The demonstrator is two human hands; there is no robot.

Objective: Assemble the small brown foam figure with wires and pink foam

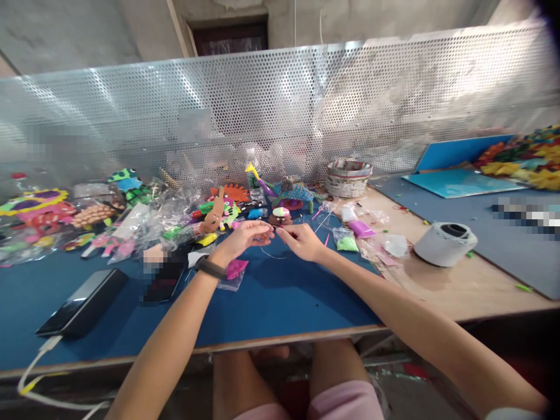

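My left hand (250, 238) and my right hand (300, 240) meet fingertip to fingertip above the blue mat. Both are pinched around something small and dark at the fingertips, too small to make out. A thin pale wire (273, 255) curves on the mat just below them. Right behind my hands stands a brown clay figure (280, 217) with eyes and a pink, white and green top. A packet of magenta clay (237, 269) lies by my left wrist. To the right of my right hand are a green clay packet (346, 242) and a purple clay packet (362, 228).
Colourful clay animals and clear bags (175, 204) crowd the back left. A power bank with a phone (83, 303) and a dark phone (165, 280) lie front left. At right are a white roll (445, 244), a woven basket (348, 178) and blue boards (464, 181).
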